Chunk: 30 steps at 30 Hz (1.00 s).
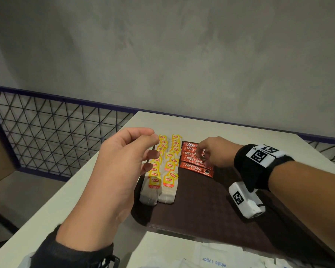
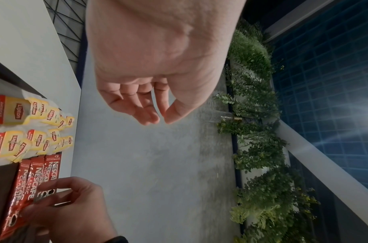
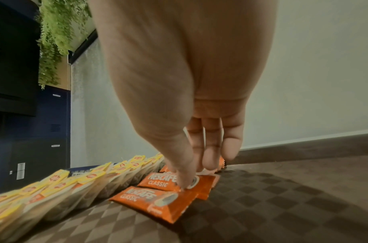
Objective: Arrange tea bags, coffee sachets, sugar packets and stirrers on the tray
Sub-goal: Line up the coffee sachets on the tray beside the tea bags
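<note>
A dark brown tray [image 1: 211, 206] lies on the white table. Two rows of Lipton tea bags [image 1: 165, 171] fill its left side, with several red Nescafe coffee sachets [image 1: 193, 167] stacked just to their right. My right hand [image 1: 202, 154] is on the sachets and pinches the end of one between thumb and fingers; the thumb tip presses on it in the right wrist view [image 3: 196, 176]. My left hand [image 1: 152, 147] hovers over the tea bags with loosely curled fingers and holds nothing [image 2: 161, 120]. White sugar packets [image 1: 214, 263] lie at the near edge, off the tray.
The white table [image 1: 81, 190] ends on the left at a drop beside a wire mesh railing [image 1: 46, 132]. A grey wall stands right behind the table. The tray's right half [image 3: 262, 205] is bare.
</note>
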Each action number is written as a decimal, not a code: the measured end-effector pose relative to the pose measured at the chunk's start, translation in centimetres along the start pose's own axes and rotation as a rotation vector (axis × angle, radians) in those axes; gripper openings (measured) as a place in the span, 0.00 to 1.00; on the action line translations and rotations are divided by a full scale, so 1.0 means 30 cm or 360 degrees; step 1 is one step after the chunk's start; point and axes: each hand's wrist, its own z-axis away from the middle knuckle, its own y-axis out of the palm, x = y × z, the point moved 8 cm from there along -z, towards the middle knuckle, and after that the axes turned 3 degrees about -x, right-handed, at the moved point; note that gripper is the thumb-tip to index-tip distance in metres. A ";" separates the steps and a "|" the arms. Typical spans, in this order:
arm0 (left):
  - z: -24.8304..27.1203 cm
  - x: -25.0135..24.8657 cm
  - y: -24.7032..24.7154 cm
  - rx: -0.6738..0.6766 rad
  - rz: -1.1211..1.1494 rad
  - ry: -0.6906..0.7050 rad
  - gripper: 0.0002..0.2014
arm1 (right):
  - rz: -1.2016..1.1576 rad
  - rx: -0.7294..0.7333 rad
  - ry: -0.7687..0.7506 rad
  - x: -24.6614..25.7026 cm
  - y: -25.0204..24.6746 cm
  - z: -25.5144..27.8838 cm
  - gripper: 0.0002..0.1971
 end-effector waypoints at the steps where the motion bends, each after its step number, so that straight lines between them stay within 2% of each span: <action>1: 0.000 0.001 -0.001 -0.0002 0.0001 0.0000 0.06 | 0.0009 0.0011 -0.0015 0.003 0.004 0.000 0.12; 9: 0.002 0.001 0.004 -0.0006 0.0004 0.0003 0.06 | -0.0001 0.0013 -0.0047 0.012 0.009 -0.004 0.10; 14: 0.000 -0.001 0.005 -0.0016 0.0008 0.0006 0.06 | -0.0145 -0.0050 -0.0055 0.017 -0.017 0.011 0.06; 19: 0.003 0.000 0.005 -0.0031 0.0005 -0.0008 0.06 | -0.0101 0.0088 -0.0123 0.042 0.022 0.033 0.08; 30: 0.003 -0.001 0.004 -0.0047 -0.0005 -0.0005 0.07 | -0.0181 0.0011 -0.0146 0.037 0.015 0.019 0.08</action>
